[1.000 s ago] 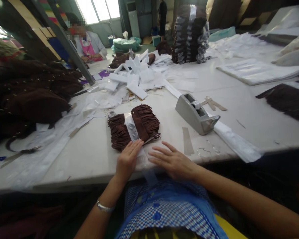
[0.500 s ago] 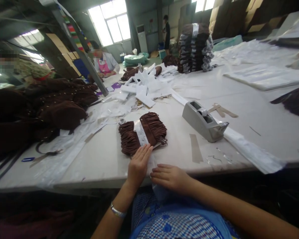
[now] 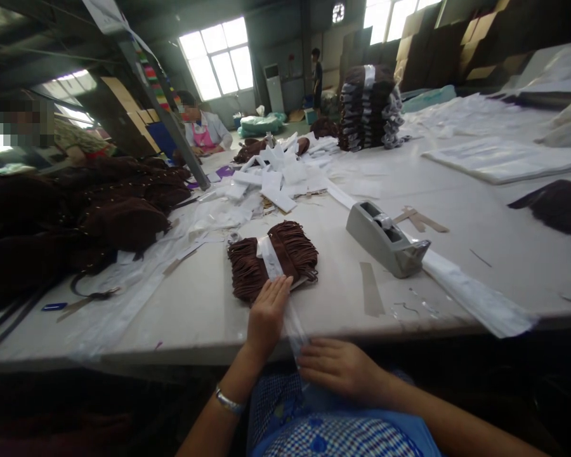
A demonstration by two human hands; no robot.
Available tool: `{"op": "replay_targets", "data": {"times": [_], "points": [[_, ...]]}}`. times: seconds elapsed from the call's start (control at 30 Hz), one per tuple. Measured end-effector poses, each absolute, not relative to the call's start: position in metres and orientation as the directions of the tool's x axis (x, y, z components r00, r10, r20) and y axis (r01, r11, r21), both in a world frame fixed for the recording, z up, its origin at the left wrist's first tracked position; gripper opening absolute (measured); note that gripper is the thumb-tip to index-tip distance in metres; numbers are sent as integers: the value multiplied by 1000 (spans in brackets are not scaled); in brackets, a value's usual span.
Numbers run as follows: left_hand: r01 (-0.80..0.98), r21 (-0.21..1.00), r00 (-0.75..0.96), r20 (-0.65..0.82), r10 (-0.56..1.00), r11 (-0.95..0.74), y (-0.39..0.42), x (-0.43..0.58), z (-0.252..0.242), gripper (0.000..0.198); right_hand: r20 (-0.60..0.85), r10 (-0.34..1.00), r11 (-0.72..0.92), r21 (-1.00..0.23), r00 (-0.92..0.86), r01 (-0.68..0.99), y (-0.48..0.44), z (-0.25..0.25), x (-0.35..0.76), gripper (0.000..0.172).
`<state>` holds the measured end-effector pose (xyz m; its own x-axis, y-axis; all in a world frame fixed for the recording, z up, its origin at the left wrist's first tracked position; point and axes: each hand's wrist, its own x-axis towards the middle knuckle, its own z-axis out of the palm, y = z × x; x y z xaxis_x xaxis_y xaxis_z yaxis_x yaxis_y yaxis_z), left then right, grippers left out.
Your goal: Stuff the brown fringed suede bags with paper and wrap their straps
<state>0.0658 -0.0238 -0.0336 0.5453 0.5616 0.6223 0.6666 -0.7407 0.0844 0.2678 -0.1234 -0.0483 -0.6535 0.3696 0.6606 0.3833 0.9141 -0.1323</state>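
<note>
A dark brown fringed bag lies folded flat on the table, with a white band around its middle. My left hand rests on the near edge of the bag and band, fingers stretched out flat. From under that hand a strip of clear plastic runs down over the table's edge. At its lower end is my right hand, in front of my lap, its fingers together on the plastic and its thumb hidden. A grey tape dispenser stands to the right of the bag.
Brown bags are heaped at the left. White padding pieces lie piled beyond the bag, near a tall banded stack. A metal post rises from the table. A co-worker sits across.
My right hand has drawn back towards my body past the table edge, and more of the clear plastic shows between my hands. My left hand stays on the bag.
</note>
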Motion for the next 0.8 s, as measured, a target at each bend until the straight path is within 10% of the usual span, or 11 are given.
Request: {"op": "replay_targets", "data": {"times": [0.27,0.6,0.8], "points": [[671,398,290,636,715,-626,-24,70,-29,29,644,382,910,-137,-662,393,-128,-51,274,21],[737,223,350,681,643,-637,-32,80,-32,30,704,385,904,-159,-597,396,-132,-52,269,20],[724,322,290,659,693,-610,-33,83,-30,30,664,389,908,-162,-638,386,-136,-52,273,19]]}}
